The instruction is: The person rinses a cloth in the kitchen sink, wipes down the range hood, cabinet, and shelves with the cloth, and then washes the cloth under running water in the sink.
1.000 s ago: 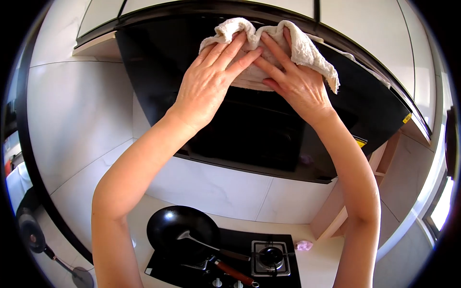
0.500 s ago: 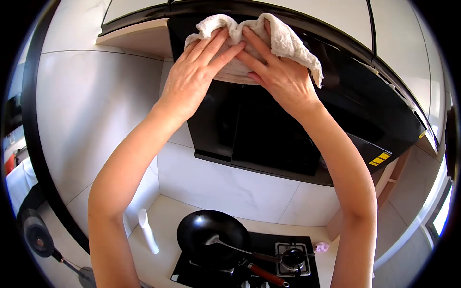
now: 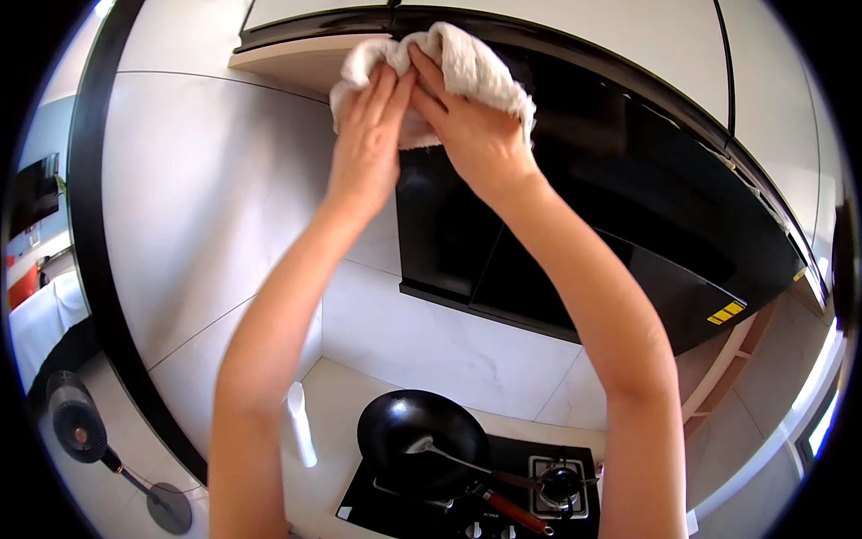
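A whitish cloth [image 3: 471,67] is bunched against the upper left corner of the black range hood [image 3: 620,153]. My left hand [image 3: 368,144] presses on the cloth's left part, its fingers fairly straight and close together. Beside it, my right hand [image 3: 480,135] holds the cloth's middle and right part, with the thumb side toward the left hand. Folds of cloth rise above the fingertips of both hands and hide the hood's corner behind them.
Below stands a black wok [image 3: 422,440] on the gas hob [image 3: 467,516], with a spatula [image 3: 449,456] resting in it. A white bottle-like object [image 3: 302,427] is on the counter [image 3: 337,395]. White cabinets [image 3: 575,36] run above the hood; a fan [image 3: 81,431] stands at lower left.
Both hands have slid the cloth leftward along the hood to its left corner, and they are closer together. The camera view has shifted slightly left.
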The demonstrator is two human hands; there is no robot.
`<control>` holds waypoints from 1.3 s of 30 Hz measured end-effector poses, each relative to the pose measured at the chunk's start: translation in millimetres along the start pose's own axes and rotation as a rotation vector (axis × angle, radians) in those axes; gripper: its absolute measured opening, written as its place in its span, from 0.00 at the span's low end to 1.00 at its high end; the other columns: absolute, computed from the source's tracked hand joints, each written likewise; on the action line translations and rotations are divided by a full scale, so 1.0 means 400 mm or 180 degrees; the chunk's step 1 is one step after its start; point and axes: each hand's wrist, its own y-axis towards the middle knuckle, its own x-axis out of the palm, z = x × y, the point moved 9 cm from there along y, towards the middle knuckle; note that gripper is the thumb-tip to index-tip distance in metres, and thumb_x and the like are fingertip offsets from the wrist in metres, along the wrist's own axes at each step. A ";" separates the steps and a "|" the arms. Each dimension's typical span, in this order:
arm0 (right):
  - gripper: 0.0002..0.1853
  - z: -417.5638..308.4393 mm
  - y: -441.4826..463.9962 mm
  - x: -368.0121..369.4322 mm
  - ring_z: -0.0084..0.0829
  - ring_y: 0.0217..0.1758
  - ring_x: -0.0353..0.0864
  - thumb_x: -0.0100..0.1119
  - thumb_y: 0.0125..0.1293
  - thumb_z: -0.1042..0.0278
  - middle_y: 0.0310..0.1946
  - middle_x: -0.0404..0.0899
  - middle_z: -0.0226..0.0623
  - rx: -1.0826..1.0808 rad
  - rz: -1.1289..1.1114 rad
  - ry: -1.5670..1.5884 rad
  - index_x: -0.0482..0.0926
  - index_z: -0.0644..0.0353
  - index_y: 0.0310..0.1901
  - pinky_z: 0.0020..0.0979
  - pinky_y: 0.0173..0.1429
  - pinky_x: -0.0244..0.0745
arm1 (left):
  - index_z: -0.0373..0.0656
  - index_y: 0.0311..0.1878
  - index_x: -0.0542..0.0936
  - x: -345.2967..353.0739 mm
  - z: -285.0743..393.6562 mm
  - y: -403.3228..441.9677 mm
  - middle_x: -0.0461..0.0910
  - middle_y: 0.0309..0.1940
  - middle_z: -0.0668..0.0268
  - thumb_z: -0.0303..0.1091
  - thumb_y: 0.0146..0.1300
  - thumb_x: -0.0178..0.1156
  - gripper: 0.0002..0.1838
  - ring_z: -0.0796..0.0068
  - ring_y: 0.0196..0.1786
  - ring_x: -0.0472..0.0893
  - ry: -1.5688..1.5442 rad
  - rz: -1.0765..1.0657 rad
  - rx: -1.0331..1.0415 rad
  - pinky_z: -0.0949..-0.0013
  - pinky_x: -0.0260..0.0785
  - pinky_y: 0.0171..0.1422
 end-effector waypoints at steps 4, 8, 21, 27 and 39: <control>0.23 -0.068 -0.122 0.070 0.35 0.67 0.62 0.51 0.59 0.69 0.68 0.58 0.23 0.0548 -0.0458 0.0146 0.73 0.49 0.58 0.38 0.63 0.65 | 0.34 0.63 0.66 0.057 0.019 -0.139 0.62 0.65 0.49 0.12 0.50 0.47 0.31 0.51 0.67 0.63 -0.0297 -0.0251 -0.0326 0.54 0.54 0.69; 0.27 -0.199 -0.331 0.154 0.37 0.68 0.59 0.50 0.59 0.64 0.68 0.57 0.25 0.0421 -0.1508 -0.0433 0.68 0.50 0.62 0.42 0.64 0.60 | 0.34 0.63 0.66 0.183 0.028 -0.401 0.61 0.65 0.49 0.16 0.55 0.45 0.28 0.52 0.69 0.60 -0.0611 -0.1228 -0.0675 0.52 0.52 0.70; 0.22 -0.130 -0.196 0.119 0.15 0.43 0.76 0.58 0.53 0.62 0.48 0.75 0.13 -0.0286 -0.0988 -0.0508 0.75 0.43 0.52 0.33 0.43 0.69 | 0.31 0.55 0.68 0.052 0.064 -0.200 0.69 0.53 0.40 0.25 0.57 0.56 0.21 0.43 0.57 0.67 -0.0201 -0.0128 -0.0968 0.53 0.60 0.61; 0.20 -0.129 -0.164 0.078 0.26 0.57 0.69 0.61 0.53 0.60 0.46 0.75 0.24 -0.0622 -0.1453 -0.0420 0.77 0.53 0.48 0.31 0.60 0.61 | 0.45 0.58 0.70 0.091 0.043 -0.240 0.72 0.52 0.57 0.30 0.59 0.58 0.22 0.59 0.58 0.67 -0.0724 -0.0005 -0.1669 0.60 0.60 0.62; 0.09 0.132 -0.266 -0.168 0.30 0.46 0.74 0.57 0.53 0.69 0.38 0.77 0.29 0.0163 -0.0447 0.0735 0.79 0.57 0.38 0.32 0.47 0.69 | 0.44 0.61 0.69 0.113 0.283 -0.092 0.70 0.57 0.62 0.31 0.68 0.48 0.18 0.64 0.58 0.69 -0.2035 -0.0179 -0.1206 0.67 0.61 0.63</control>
